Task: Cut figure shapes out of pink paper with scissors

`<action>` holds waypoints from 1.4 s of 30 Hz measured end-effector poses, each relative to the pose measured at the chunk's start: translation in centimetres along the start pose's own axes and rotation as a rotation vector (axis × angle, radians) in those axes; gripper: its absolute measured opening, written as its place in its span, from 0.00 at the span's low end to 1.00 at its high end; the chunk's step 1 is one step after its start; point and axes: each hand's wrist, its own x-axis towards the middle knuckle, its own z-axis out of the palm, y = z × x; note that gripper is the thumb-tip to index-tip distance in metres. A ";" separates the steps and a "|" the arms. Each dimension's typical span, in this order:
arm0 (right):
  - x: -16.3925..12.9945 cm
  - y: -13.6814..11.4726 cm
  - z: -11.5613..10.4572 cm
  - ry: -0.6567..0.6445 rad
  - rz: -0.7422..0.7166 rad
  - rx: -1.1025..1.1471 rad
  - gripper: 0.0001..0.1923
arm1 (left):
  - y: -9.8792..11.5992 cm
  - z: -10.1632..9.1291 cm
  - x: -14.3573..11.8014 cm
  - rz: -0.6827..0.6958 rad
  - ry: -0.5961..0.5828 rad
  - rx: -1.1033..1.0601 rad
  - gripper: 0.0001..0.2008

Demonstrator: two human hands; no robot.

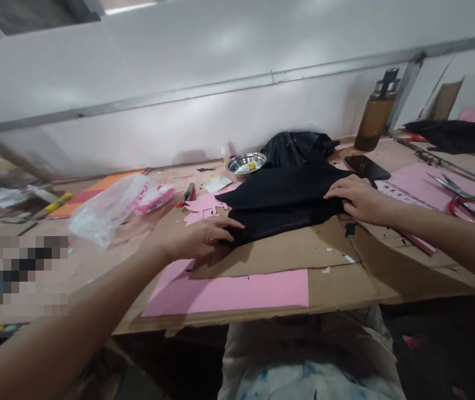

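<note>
Item 1: black fabric sheet point(281, 203), folded stack, lying on cardboard point(304, 250) at centre of the workbench point(108, 261). You're pressing it at both ends.

Item 2: your left hand point(198, 240), resting palm down on the near-left corner of the fabric, fingers point(224, 225) curled lightly over the edge, thumb tucked under toward the cardboard; looks like a loose pinch, not a full fist.

Item 3: your right hand point(356, 200), lying flat on the right end of the fabric, fingers spread and extended, pressing, not gripping.

Item 4: pink paper sheet point(229, 291), lying partly under the cardboard, near the bench's front edge.

Item 5: pink paper cut-out point(204, 206), sitting just left of the fabric, touching or nearly so; can't tell which.

Item 6: steel bowl point(245, 163), standing behind the fabric w/ a small yellow-white item inside, too small to ID.

Item 7: black bag point(298, 147), bunched up behind the fabric, by the wall.

Item 8: phone point(366, 166), lying face up just beyond your right hand.

Item 9: bottle point(376, 114), standing upright at the back right.

Item 10: scissors point(460, 194), red handles, lying far right on pink paper.

Item 11: clear plastic bag point(112, 208), lying left, well apart from the fabric.
</note>
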 end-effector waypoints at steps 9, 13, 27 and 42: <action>5.4 -7.4 3.3 -0.050 0.179 0.288 0.21 | 1.9 1.5 -0.3 -0.131 0.018 -0.025 0.22; 5.9 -7.1 4.3 0.023 0.180 0.225 0.07 | 1.7 2.9 0.0 -0.073 0.106 -0.031 0.15; 4.3 -9.9 2.8 -0.031 -0.244 0.139 0.15 | 1.3 3.1 -0.7 0.282 0.068 -0.157 0.19; 1.5 -10.5 -2.6 -0.255 0.035 0.635 0.21 | 2.8 0.0 -3.4 0.207 -0.126 -0.280 0.13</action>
